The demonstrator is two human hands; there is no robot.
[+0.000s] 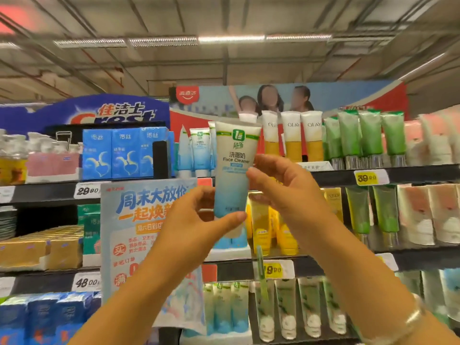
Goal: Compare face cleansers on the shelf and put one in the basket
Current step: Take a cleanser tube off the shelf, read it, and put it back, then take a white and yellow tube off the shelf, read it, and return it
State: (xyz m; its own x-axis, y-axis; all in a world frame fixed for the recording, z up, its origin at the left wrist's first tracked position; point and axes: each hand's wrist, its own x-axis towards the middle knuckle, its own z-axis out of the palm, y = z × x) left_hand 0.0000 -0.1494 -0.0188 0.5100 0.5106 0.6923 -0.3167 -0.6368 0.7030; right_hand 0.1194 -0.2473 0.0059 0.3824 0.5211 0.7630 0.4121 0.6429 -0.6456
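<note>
I hold a white-to-blue face cleanser tube [234, 165] upright in front of the shelves, its label "Face Cleaner" facing me. My left hand [199, 220] pinches the tube's lower end between thumb and fingers. My right hand [281, 188] grips its right side at mid-height. More tubes of the same kind [199, 150] stand on the top shelf behind it. No basket is in view.
White-and-yellow Olay tubes [293, 138] and green tubes [361, 138] fill the top shelf to the right. Blue boxes [124, 153] stand at left. A promotional paper sign [146, 220] hangs from the shelf edge. Lower shelves hold yellow, green and pale tubes and price tags [368, 178].
</note>
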